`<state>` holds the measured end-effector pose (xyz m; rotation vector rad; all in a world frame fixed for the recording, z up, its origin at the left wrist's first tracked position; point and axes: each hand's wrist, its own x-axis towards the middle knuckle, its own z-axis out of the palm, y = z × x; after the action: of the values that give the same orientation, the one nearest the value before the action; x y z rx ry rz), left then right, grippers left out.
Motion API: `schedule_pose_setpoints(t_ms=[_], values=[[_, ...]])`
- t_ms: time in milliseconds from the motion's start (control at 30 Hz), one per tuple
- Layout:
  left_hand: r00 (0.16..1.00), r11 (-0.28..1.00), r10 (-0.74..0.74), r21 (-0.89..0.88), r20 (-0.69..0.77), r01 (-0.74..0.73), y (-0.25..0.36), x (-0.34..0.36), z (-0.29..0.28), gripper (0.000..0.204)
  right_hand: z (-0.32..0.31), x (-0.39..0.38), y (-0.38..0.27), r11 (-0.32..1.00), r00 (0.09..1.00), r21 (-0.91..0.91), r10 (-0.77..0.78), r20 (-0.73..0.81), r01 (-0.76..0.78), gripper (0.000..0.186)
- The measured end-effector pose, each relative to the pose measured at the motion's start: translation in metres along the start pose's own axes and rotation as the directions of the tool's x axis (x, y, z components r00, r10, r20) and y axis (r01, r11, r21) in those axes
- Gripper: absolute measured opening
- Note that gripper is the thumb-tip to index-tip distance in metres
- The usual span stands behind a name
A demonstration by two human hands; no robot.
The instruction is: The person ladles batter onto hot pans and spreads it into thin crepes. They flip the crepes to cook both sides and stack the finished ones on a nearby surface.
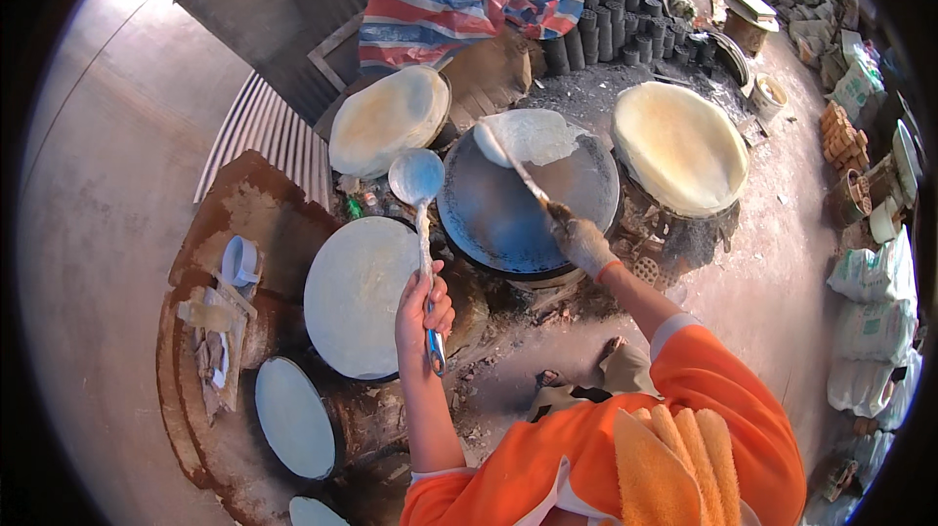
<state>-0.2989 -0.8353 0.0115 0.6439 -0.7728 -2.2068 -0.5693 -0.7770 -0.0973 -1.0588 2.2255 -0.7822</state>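
My left hand (424,306) grips the long handle of a metal ladle (416,175), whose bowl is raised between the griddles. In my gloved right hand (583,248) is a long-handled spreader (515,161), its pale head over batter (547,135) at the far part of the dark round griddle (518,223). A pale round sheet (357,296) covers the griddle left of my left hand. Thin round stacks of pale sheets sit at back left (391,116) and right (684,145).
More round griddles (288,419) stand lower left, beside a rusty ledge (200,243) with a white container (239,262). Black cylinders (606,28) and a striped tarp (425,13) lie at the back. White sacks (870,321) line the right side; a bucket (767,96) stands back right.
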Motion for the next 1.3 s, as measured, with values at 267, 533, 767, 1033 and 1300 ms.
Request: schedule_pose_setpoints(t_ms=[267,533,767,1033,1300], values=[[0.973,0.965,0.058,0.261,-0.225,0.003,0.005,-0.027,0.033,0.028,0.001,0.050,0.070,0.828,0.984,0.533,-0.172,-0.056,0.175,0.027],[0.900,0.849,0.139,0.518,-0.412,0.106,-0.020,0.019,0.029,0.022,-0.027,0.029,0.017,0.974,0.916,-0.057,-0.185,0.356,0.219,0.037],[0.939,0.516,0.268,0.855,-0.215,0.049,-0.020,0.135,-0.026,0.017,-0.024,0.071,0.060,0.966,0.952,0.087,-0.255,0.168,0.244,0.028],[0.825,-0.325,0.556,0.941,0.106,0.098,-0.076,0.058,-0.081,0.033,-0.056,-0.002,0.013,0.968,0.906,0.249,-0.080,0.416,-0.029,0.038],[0.876,-0.428,0.476,0.852,-0.072,0.302,-0.108,-0.044,-0.043,0.042,-0.011,0.035,0.033,0.824,0.841,0.454,-0.482,0.245,0.340,0.036]])
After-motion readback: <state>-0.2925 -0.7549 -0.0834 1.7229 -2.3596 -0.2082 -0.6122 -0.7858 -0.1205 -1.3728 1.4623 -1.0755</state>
